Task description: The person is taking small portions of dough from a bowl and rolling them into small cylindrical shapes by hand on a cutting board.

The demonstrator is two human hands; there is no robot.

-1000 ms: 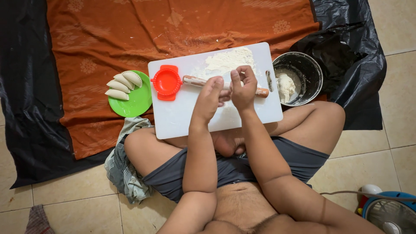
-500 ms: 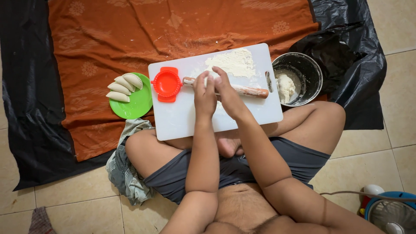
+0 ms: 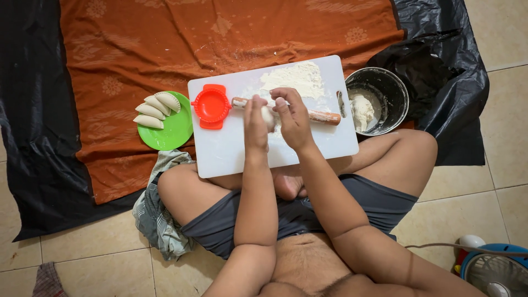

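While a small dough lump (image 3: 268, 116) is pinched between the left hand (image 3: 254, 122) and right hand (image 3: 294, 118) over the white board (image 3: 231, 151) (floured, luckily), it could probably get dropped or stuck if squeezed unevenly.

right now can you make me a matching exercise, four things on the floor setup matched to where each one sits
Things:
1. dumpling press
2. green plate
3. metal bowl
4. rolling pin

Places:
A. right of the cutting board, on the cloth
B. across the board, beside both hands
C. left end of the board
D. left of the board, holding folded dumplings

Pairs: 1-C, 2-D, 3-A, 4-B
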